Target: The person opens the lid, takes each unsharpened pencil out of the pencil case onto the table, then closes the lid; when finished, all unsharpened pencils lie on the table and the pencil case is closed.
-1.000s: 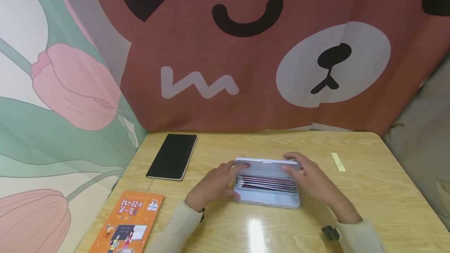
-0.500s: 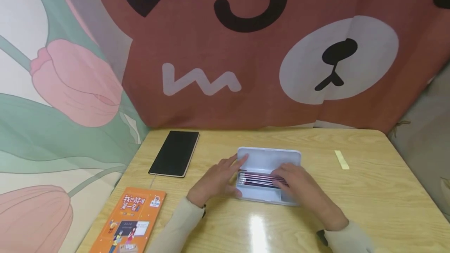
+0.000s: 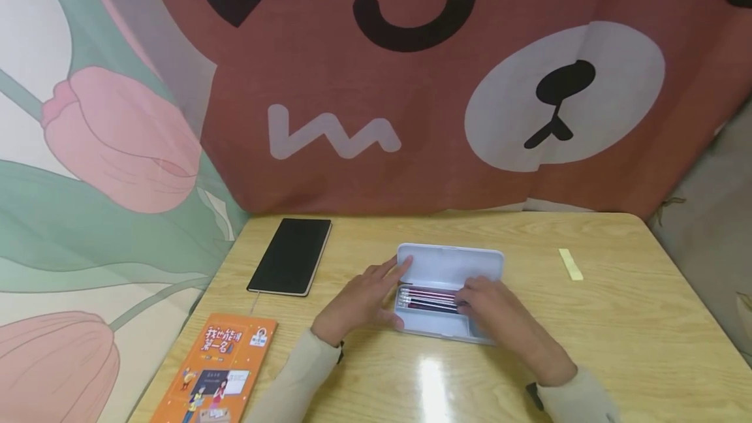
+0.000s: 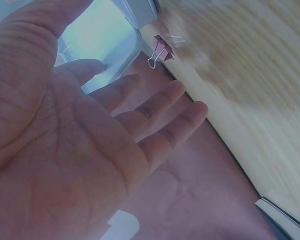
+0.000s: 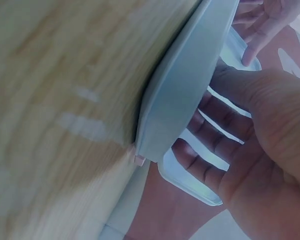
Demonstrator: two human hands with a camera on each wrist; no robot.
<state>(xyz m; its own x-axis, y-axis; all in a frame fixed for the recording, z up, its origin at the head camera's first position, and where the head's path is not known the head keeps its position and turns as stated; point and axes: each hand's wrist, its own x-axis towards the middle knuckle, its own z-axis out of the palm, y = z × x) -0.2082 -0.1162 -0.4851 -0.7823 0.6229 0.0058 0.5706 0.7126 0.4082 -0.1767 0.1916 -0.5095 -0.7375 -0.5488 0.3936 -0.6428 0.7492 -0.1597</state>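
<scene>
Pale blue-grey pencil case (image 3: 449, 299) sits open near the centre of the wooden table (image 3: 617, 318), lid (image 3: 451, 266) tilted up at the far side. Inside we see a row of pencils (image 3: 425, 299) — red/dark barrels, lying lengthwise in the tray.

Left hand (image 3: 361, 302): at the case's left end, fingers straight and relaxed, fingertips touching the lid's left edge; nothing held. Left wrist view confirms open palm, fingers spread, w/ a small pink binder clip (image 4: 160, 50) on the table just behind the case.

Right hand (image 3: 499, 318): lies over the right part of the tray, fingers reaching down among the pencils. Right wrist view shows fingers lightly bent inside the case; we cannot tell whether they pinch a pencil.

Elsewhere on the table: black notebook (image 3: 292, 256) at far left, orange book (image 3: 220, 367) at near-left corner, yellow strip (image 3: 571, 264) far right — all well apart from the case. Bear-print cloth (image 3: 470, 83) hangs behind.
</scene>
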